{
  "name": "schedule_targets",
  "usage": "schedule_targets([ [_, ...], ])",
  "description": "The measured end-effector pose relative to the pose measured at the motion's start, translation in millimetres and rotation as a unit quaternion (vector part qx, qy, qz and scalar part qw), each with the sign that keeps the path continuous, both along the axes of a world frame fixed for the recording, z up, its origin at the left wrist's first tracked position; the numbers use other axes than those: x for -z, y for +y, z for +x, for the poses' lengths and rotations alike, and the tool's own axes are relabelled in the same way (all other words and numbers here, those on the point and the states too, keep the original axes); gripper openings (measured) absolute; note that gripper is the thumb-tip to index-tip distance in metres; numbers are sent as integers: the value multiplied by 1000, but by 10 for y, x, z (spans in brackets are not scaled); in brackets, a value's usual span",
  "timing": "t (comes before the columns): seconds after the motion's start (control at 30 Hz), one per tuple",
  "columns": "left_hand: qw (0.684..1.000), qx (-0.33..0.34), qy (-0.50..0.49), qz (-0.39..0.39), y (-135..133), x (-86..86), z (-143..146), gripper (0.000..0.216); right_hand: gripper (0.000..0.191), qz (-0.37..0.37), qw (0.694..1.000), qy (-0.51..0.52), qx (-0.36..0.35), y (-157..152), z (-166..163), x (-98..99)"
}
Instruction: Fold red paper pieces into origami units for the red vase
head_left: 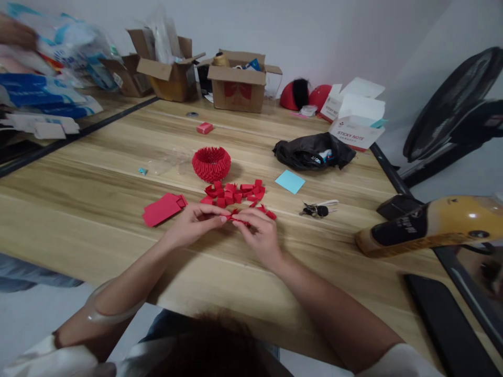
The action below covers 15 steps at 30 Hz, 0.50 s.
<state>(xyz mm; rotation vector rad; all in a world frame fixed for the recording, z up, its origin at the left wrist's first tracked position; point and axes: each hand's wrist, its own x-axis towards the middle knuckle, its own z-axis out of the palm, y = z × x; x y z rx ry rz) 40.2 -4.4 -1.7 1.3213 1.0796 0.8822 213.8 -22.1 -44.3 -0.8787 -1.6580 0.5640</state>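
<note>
Between my two hands is a small folded piece of red paper (234,214), pinched from both sides and partly covered by the fingers. My left hand (195,224) grips its left end with thumb and forefinger. From the right, my right hand (261,230) pinches the same piece. Just beyond the fingers lies a loose heap of folded red paper pieces (231,193). Behind that heap stands a round red bowl (212,163) built of many folded paper pieces. Flat red paper sheets (163,209) lie stacked beside my left hand.
A blue paper square (290,181), keys (316,209) and a black plastic bag (314,151) lie to the right. A drink bottle (428,225) and a black phone (448,319) are at the right edge. Cardboard boxes (238,94) stand at the back. Another person's hand (15,32) shows top left.
</note>
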Motion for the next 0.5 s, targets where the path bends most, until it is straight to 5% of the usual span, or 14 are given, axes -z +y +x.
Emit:
schedule_targets([
  [0.3, 1000, 21, 11, 8, 2, 24, -36, 16, 17, 28, 999, -34, -14, -6, -3, 24],
  [0.5, 995, 81, 51, 36, 6, -23, -34, 18, 18, -22, 999, -28, -31, -39, -20, 23],
])
